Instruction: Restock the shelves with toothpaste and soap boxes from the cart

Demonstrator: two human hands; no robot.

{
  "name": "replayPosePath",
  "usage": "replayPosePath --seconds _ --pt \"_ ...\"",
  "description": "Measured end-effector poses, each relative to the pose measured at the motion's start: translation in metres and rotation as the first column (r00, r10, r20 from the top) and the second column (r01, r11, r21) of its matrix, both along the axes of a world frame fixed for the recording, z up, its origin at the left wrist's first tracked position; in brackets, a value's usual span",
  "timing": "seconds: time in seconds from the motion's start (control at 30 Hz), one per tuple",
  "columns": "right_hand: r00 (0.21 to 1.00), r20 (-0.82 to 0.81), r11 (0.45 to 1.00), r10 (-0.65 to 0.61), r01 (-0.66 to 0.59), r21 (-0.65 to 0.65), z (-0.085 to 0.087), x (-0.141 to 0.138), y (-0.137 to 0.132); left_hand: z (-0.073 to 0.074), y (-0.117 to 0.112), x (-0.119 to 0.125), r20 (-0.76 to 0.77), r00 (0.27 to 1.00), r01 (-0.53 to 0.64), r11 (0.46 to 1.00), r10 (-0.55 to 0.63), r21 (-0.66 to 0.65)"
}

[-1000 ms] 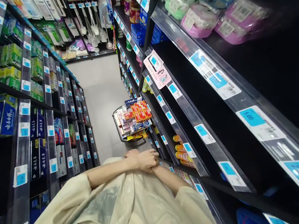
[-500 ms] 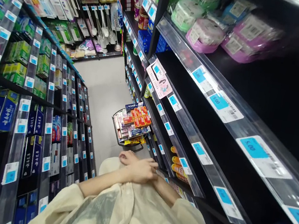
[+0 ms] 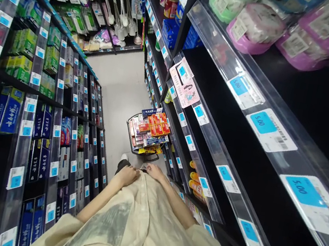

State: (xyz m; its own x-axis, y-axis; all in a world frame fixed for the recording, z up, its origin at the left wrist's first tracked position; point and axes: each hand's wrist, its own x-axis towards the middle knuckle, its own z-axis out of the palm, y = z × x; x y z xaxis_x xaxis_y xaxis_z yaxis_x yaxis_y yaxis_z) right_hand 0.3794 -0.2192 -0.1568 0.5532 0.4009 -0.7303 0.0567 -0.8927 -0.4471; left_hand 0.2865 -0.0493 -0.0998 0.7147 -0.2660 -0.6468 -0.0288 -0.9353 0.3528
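My left hand [image 3: 127,175] is at the front hem of the beige shirt [image 3: 140,203], its fingers curled in against the cloth. Close by on the other side of the button line, my right hand [image 3: 155,172] has its fingers bent towards the middle. A small greyish patch shows by its fingertips, too unclear to name. Just beyond both hands, on the floor, stands a shopping basket [image 3: 130,127] with a dark rim. It is heaped with red boxes [image 3: 158,124], dark blue boxes [image 3: 157,140] and pale pink boxes, and neither hand touches it.
Toothpaste shelves [image 3: 26,128] run along my left. On my right, shelves with price tags [image 3: 273,129] reach close to my arm, and lidded plastic boxes [image 3: 254,28] sit on an upper one. Grey floor [image 3: 117,85] leads to a rack of hanging goods [image 3: 121,9].
My hands were crossed, left over right, in front of the shirt; now they are apart at its hem. The view has shifted slightly, and a shoe shows beside my left hand.
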Motion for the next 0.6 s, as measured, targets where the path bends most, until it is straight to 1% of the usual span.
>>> replayPosePath --seconds 0.07,0.13,0.2,0.3,0.37,0.47,0.53,0.6 --pt "0.996 -0.059 0.993 -0.066 0.060 -0.099 -0.005 -0.002 -0.019 -0.004 0.010 -0.007 -0.037 0.999 -0.037 0.999 0.038 0.025" --pt "0.984 -0.097 0.970 -0.152 0.129 -0.207 -0.004 -0.008 -0.039 -0.006 0.019 -0.007 -0.047 0.997 -0.057 0.998 0.058 0.023" --pt "0.963 -0.125 0.936 -0.240 0.196 -0.292 -0.001 -0.016 -0.054 -0.008 0.027 -0.001 -0.039 0.997 -0.062 0.998 0.063 0.005" --pt "0.923 -0.128 0.888 -0.363 0.301 -0.349 0.005 -0.021 -0.062 -0.016 0.041 0.017 -0.042 0.998 -0.053 0.998 0.052 -0.036" --pt "0.895 -0.104 0.857 -0.435 0.375 -0.353 0.007 -0.020 -0.059 -0.027 0.054 0.034 -0.051 0.998 -0.044 0.997 0.041 -0.061" --pt "0.852 -0.048 0.813 -0.521 0.478 -0.331 0.008 -0.013 -0.047 -0.048 0.078 0.066 -0.067 0.997 -0.050 0.996 0.045 -0.076" --pt "0.831 -0.007 0.793 -0.557 0.529 -0.303 0.007 -0.009 -0.032 -0.065 0.096 0.093 -0.073 0.995 -0.078 0.995 0.073 -0.065" --pt "0.820 0.038 0.786 -0.571 0.559 -0.265 0.002 -0.005 -0.010 -0.082 0.116 0.120 -0.072 0.990 -0.122 0.992 0.118 -0.044"
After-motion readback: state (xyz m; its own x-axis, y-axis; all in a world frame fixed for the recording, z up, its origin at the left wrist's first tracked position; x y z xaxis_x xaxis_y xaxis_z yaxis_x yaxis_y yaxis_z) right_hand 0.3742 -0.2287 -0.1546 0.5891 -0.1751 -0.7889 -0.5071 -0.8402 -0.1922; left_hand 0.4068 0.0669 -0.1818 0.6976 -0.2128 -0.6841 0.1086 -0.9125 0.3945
